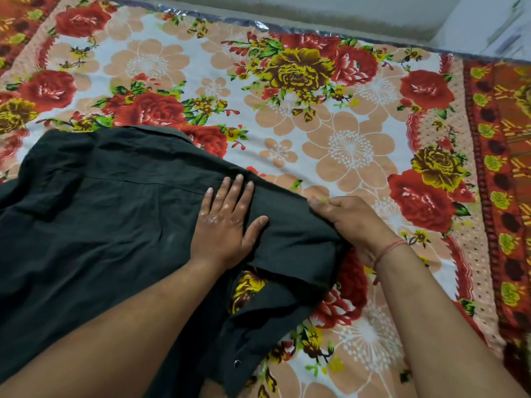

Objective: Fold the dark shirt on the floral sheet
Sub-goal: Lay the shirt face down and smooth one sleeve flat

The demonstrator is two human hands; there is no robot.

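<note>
The dark shirt (pixel 100 214) lies spread back-up over the left half of the floral sheet (pixel 330 133), its collar at the far side. My left hand (pixel 227 222) rests flat on the cloth near the right shoulder seam, fingers spread. My right hand (pixel 353 222) pinches the end of the right sleeve (pixel 290 234), which is lifted slightly off the sheet. Below it a front panel with a metal snap (pixel 237 363) is bunched up, and a patch of sheet shows through between the folds.
The sheet has a red and orange border strip (pixel 500 168) along the right side. A pale floor and wall (pixel 373 15) run beyond the sheet's far edge. A red thread bracelet (pixel 388 249) circles my right wrist.
</note>
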